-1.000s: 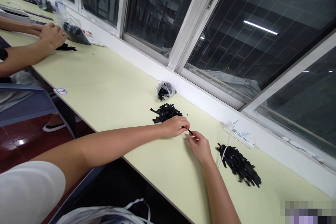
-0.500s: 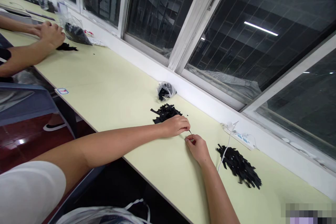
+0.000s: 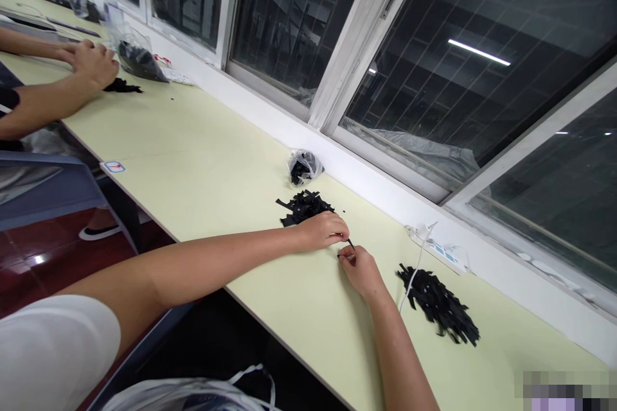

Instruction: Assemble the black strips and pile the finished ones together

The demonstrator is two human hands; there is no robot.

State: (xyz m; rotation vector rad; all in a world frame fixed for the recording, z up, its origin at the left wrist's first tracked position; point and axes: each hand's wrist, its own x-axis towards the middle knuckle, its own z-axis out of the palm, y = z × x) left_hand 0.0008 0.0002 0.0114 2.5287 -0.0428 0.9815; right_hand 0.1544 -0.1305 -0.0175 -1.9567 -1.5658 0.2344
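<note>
Left hand (image 3: 328, 231) pinched a thin black strip (image 3: 351, 244) that slanted down to the right hand (image 3: 360, 268), whose fingers curled at its lower end, though whether they gripped it I could not tell. The strip was above the pale table (image 3: 308, 295), between one black pile (image 3: 307, 205) beside the left hand and another heap (image 3: 441, 304) off to the right.
</note>
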